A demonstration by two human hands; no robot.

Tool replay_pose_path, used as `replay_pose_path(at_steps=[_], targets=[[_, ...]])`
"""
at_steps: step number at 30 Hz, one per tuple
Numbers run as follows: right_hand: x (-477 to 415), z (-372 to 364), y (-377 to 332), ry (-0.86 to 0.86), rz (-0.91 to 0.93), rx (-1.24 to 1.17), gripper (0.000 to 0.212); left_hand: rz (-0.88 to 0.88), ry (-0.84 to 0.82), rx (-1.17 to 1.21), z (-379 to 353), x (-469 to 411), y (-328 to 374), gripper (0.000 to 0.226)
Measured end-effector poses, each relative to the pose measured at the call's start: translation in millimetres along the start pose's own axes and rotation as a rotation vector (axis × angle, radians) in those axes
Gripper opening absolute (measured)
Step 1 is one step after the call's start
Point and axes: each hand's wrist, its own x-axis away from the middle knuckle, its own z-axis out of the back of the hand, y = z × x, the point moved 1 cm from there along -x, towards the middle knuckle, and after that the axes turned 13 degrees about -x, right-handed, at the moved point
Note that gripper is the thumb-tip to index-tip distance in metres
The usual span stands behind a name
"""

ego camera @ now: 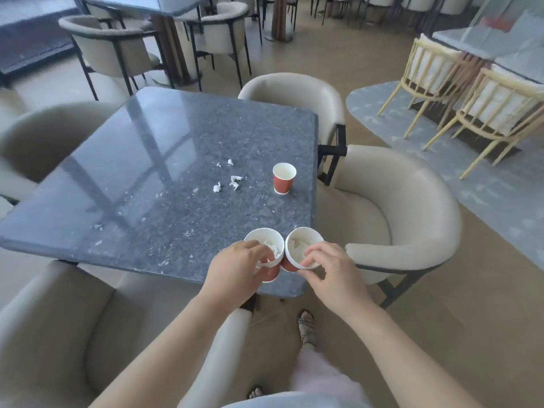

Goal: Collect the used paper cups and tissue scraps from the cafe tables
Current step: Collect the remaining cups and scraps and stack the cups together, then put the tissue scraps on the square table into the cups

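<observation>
Two red paper cups stand side by side at the near edge of the dark stone table (147, 160), both with white tissue scraps inside. My left hand (235, 269) grips the rim of the left cup (266, 245). My right hand (329, 266) pinches the near rim of the right cup (303, 244). A third red paper cup (284, 178) stands upright and apart, farther back near the table's right edge. Several small white tissue scraps (234, 181) lie loose on the table to the left of that cup.
Beige padded armchairs surround the table: one at the right (412, 213), one at the far side (294, 92), one at the near left (53, 334), one at the left (35, 136). More tables and chairs stand behind. Pale wooden chairs (485, 107) stand at the right.
</observation>
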Motion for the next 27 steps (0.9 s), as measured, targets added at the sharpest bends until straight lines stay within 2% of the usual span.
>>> replay_pose_path(at_steps=[8, 13, 21, 24, 27], targets=[[-113.7, -16.4, 78.7, -0.292, 0.044, 0.039, 0.01, 0.199, -0.133, -0.144, -46.9, -79.6, -24.9, 0.019], [-175.4, -20.1, 116.9, -0.489, 0.183, 0.106, 0.008, 0.321, -0.176, -0.156, -72.1, -130.4, -23.6, 0.015], [-229.5, -35.7, 151.2, -0.638, 0.243, 0.098, 0.007, 0.495, -0.339, -0.321, -96.9, -157.1, -30.6, 0.021], [-233.8, -41.3, 157.8, -0.697, 0.254, 0.119, 0.01, 0.518, -0.345, -0.326, -102.6, -158.7, -32.2, 0.021], [-240.2, -42.9, 157.1, -0.674, 0.316, 0.097, 0.018, 0.532, -0.3, -0.314, -104.3, -165.3, -32.1, 0.039]])
